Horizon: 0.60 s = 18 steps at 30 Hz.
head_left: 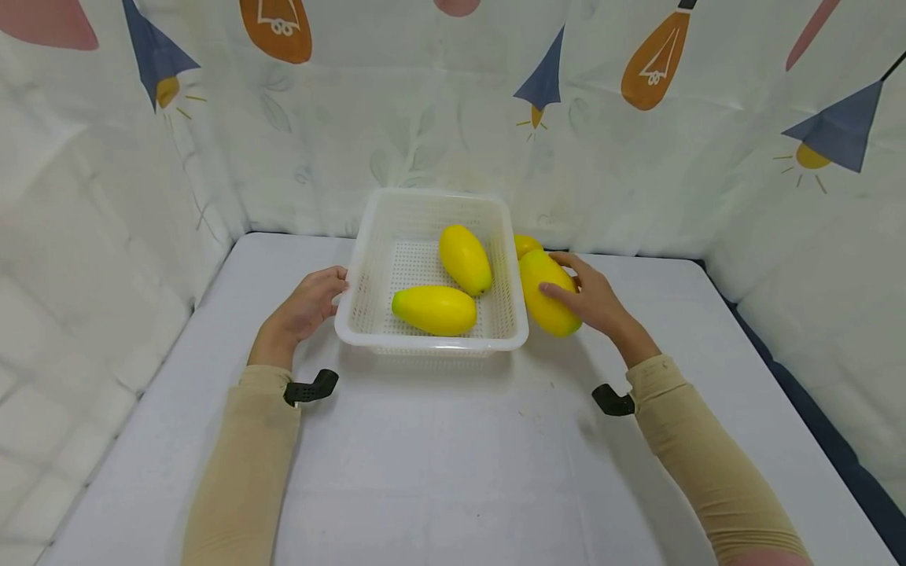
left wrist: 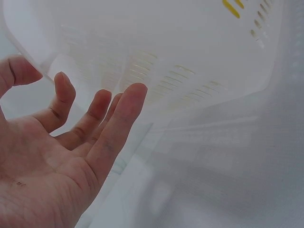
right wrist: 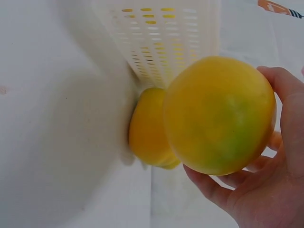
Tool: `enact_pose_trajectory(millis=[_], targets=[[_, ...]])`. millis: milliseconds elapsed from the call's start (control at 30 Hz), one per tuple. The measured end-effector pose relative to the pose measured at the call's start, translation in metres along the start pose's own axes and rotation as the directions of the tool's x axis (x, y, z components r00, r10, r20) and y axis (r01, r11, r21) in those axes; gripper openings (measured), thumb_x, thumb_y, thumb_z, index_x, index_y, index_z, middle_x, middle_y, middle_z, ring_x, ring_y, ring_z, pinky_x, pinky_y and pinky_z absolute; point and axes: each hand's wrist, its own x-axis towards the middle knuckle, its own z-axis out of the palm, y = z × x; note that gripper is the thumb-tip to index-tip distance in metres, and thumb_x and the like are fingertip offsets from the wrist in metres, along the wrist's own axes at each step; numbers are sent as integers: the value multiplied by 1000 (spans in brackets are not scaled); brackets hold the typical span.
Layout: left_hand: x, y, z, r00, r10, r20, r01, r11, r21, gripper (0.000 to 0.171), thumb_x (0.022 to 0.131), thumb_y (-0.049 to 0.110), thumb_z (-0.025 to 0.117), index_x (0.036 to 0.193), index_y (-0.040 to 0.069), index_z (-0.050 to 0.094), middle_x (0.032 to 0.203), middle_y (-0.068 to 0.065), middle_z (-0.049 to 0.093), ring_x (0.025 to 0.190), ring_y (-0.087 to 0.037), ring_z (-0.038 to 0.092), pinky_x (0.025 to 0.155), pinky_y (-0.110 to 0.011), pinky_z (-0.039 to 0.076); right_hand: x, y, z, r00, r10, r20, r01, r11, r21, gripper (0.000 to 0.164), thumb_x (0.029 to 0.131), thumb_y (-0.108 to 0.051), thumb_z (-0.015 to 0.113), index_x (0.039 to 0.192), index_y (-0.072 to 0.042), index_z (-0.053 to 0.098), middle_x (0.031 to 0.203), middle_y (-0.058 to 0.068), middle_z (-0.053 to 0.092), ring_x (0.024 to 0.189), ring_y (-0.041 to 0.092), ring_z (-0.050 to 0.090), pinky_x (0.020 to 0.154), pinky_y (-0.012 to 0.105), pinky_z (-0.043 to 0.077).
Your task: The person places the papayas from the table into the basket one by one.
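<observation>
A white plastic basket (head_left: 432,343) with slotted walls stands on the table, two yellow papayas lying in it, one papaya (head_left: 465,259) at the back right and another papaya (head_left: 434,310) at the front. At its left side my left hand (head_left: 309,303) pinches the rim between thumb and forefinger, the other fingers loosely bent along the wall. My right hand (head_left: 591,295) grips a third papaya (right wrist: 219,116), thumb on one side and fingers round the other, just outside the basket's right wall. Behind it another papaya (right wrist: 152,128) lies beside the basket, partly hidden.
A white cloth covers the table (head_left: 453,456). Behind and at both sides hang pale patterned curtains (head_left: 439,118). A black wrist camera mount (head_left: 311,387) shows at the left cuff, and another mount (head_left: 613,401) at the right.
</observation>
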Motion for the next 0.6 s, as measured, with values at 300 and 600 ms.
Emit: enact_pose_trajectory(millis=[300,600], targets=[[0,0,0,1000,11,5,-11,1000,-10,23,99,7,38,89,11,58,100,4,62,90,-7,61,72,-29,54,1,-7,-4,999,-29,-17,29,1000,6,64,89,-52,61,144,-32,37,139,3,49,100,28,55,77,37,52],[0,0,0,1000,9,7,-9,1000,-18,22,100,7,38,89,11,57,100,3,62,90,-7,61,72,-28,54,0,-14,-7,999,-28,-20,28,1000,8,65,89,-52,61,145,-32,36,140,2,48,102,27,54,78,37,52]])
